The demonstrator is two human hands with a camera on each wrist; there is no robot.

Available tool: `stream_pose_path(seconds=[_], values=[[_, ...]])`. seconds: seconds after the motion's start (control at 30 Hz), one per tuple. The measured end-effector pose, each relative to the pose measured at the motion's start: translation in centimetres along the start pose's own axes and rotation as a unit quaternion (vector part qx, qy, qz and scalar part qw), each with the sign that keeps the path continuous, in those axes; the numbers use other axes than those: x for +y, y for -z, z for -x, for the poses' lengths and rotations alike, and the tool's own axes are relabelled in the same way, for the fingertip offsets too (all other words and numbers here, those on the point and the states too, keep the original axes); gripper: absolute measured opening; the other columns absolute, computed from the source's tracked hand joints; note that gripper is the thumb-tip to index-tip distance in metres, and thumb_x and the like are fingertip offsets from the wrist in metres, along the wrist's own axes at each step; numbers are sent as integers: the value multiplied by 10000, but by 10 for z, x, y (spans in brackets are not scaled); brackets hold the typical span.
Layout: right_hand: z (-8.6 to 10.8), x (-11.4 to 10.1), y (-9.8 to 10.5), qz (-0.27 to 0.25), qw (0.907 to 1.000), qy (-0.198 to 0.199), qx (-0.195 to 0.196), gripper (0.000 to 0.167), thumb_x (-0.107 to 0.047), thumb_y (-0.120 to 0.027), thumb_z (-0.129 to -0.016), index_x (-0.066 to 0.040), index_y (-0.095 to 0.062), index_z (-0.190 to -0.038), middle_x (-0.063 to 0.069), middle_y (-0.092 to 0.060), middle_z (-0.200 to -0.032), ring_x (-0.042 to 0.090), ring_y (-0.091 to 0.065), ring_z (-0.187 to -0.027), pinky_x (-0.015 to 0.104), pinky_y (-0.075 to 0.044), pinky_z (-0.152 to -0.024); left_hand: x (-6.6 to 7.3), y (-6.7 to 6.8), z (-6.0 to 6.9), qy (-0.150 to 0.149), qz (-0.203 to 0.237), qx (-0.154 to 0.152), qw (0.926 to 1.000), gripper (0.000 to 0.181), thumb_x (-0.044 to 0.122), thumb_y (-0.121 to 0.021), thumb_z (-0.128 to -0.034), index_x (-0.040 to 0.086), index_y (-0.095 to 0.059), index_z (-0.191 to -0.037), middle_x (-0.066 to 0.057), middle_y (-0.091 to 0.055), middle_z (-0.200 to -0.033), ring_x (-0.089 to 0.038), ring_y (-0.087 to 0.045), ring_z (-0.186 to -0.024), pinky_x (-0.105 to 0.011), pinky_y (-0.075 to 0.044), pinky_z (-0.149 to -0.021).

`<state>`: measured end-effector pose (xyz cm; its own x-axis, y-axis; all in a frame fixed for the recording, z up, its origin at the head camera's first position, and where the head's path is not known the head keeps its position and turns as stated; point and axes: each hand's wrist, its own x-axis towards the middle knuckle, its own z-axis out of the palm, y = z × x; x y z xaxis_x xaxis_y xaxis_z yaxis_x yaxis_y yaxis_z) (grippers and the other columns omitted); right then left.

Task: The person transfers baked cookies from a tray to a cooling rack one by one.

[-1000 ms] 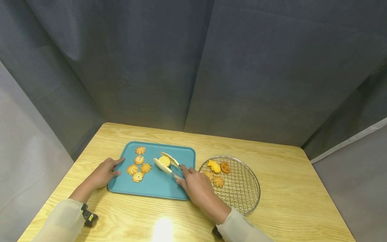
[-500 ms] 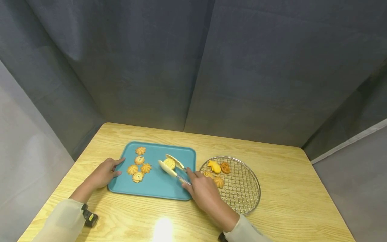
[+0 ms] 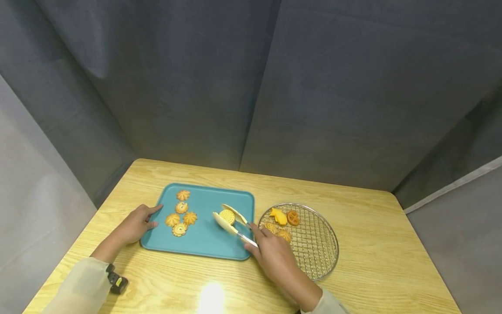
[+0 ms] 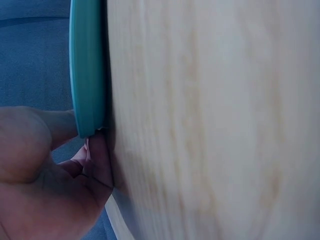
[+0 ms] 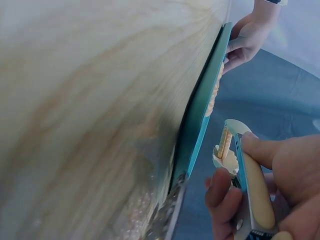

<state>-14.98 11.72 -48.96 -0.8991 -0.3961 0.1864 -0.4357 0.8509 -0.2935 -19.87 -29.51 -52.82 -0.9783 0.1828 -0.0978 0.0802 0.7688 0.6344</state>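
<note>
My left hand (image 3: 137, 224) grips the left edge of a blue-green rectangular tray (image 3: 208, 244); in the left wrist view its fingers meet the tray's end close to the table. My right hand (image 3: 276, 255) holds tongs (image 3: 224, 223) with cream-coloured tips. Between those tips is a round yellow cookie (image 3: 227, 216) with a dotted top. The right wrist view shows tongs and cookie (image 5: 224, 143) raised clear of the tray. Several piped cookies (image 3: 181, 218) lie on the tray's left half.
Right of the tray stands a round wire rack (image 3: 313, 248), partly behind my right hand. It bears a fish-shaped cookie (image 3: 279, 216), a pretzel-shaped cookie (image 3: 293, 217), a swirled cookie (image 3: 270, 227) and a ridged cookie (image 3: 284, 236). Grey curtains (image 3: 196, 87) hang behind the wooden table (image 3: 376, 244).
My right hand has moved to the right and slightly nearer me, carrying the tongs and the round cookie towards the rack. The left hand and tray have stayed put.
</note>
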Motion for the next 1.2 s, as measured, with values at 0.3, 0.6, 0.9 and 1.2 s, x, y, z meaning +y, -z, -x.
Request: stream_pose_path(seconds=[0.3, 0.6, 0.9, 1.2], values=[[13, 13, -1, 5, 9998, -178, 73, 607, -405, -718, -964, -99, -578, -1469, 157, -716, -1191, 315, -724, -844, 445, -584, -691, 1, 1, 0, -8, 25, 10, 10000, 589, 30, -640, -999, -95, -396, -1520, -108, -409, -917, -220, -401, -806, -293, -361, -658], [24, 20, 2, 76, 9993, -323, 140, 602, -428, -704, -970, -97, -588, -1460, 120, -723, -1127, 289, -695, -764, 437, -566, -671, 0, -1, 0, 49, 45, 29, 10000, 583, 26, -641, -996, -84, -410, -1521, -96, -397, -907, -215, -393, -803, -285, -354, -647], [38, 27, 10, 26, 9990, -434, 108, 584, -384, -724, -965, -87, -594, -1451, 150, -717, -1179, 325, -721, -838, 475, -584, -734, 0, 0, 0, 20, 28, 19, 10000, 593, 41, -645, -998, -89, -400, -1522, -102, -399, -911, -219, -395, -806, -290, -355, -644], [50, 39, 18, 35, 9975, -705, 70, 591, -387, -723, -966, -94, -588, -1462, 102, -722, -1129, 252, -701, -773, 431, -583, -714, 1, 1, 1, 57, 95, 14, 9999, 589, 34, -641, -998, -88, -400, -1522, -105, -405, -920, -221, -401, -811, -288, -362, -648]])
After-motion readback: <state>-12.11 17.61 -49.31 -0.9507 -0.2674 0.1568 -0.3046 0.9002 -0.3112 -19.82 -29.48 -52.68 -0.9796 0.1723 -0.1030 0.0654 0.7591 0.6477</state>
